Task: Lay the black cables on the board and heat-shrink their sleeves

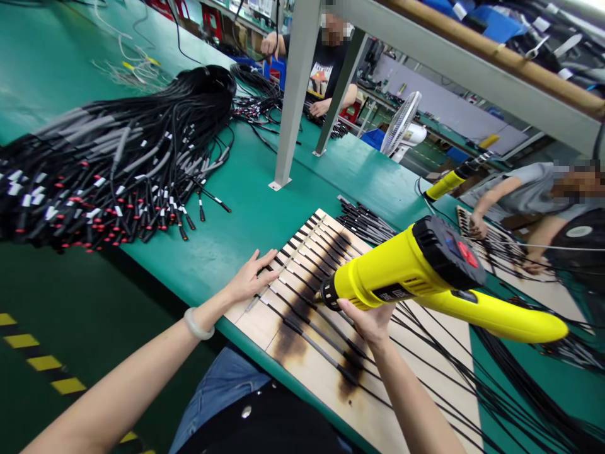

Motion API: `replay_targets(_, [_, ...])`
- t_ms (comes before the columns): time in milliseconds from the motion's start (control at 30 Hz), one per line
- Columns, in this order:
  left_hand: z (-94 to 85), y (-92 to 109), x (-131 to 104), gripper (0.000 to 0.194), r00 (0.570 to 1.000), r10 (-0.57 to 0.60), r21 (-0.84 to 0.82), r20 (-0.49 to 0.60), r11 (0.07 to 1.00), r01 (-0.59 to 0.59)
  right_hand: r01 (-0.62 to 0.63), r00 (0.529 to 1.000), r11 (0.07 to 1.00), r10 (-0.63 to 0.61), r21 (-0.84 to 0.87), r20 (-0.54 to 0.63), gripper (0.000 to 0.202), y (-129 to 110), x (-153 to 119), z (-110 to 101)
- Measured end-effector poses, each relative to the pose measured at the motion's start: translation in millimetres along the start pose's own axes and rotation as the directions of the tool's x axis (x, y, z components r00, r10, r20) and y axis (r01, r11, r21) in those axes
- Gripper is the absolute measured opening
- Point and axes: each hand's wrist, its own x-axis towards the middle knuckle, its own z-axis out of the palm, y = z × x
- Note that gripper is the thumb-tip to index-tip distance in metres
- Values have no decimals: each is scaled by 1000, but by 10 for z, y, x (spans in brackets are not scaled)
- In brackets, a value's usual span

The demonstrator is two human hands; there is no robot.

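Observation:
A yellow heat gun (382, 271) is held in my right hand (371, 318), its nozzle over a scorched wooden board (293, 340). Black cables with grey sleeves (326, 356) lie side by side across the board. My left hand (253, 276) rests with spread fingers at the board's left edge, beside a thin strip (302, 248) that crosses the cable ends. The heat gun hides part of the cables and board.
On the green table (236, 208), a big bundle of black cables (155, 139) lies at left. A metal post (295, 94) stands ahead. More grey-sleeved pieces (366, 222) lie behind the board. Two people work beyond, near a fan (401, 123) and another yellow heat gun (444, 185).

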Motion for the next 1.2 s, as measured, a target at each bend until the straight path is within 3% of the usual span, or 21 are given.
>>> replay_targets(267, [11, -26, 17, 93, 998, 58, 0, -1, 998, -58, 22, 1000, 999, -21, 35, -22, 58, -83, -24, -6])
replay_targets(433, [34, -68, 25, 91, 996, 88, 0, 0, 996, -88, -28, 999, 995, 31, 97, -30, 55, -132, -159, -13])
replay_targets(800, [12, -3, -11, 94, 1000, 19, 7, -10, 1000, -19, -68, 996, 997, 70, 29, -64, 46, -34, -287, -21])
replay_targets(1067, [23, -8, -8, 95, 999, 53, -2, -11, 999, -53, -62, 997, 997, 60, 53, 40, 57, -159, -241, 37])
replay_targets(1200, [22, -11, -10, 91, 999, 51, -2, -7, 999, -51, -51, 998, 997, 50, 62, 26, 59, -164, -224, 58])
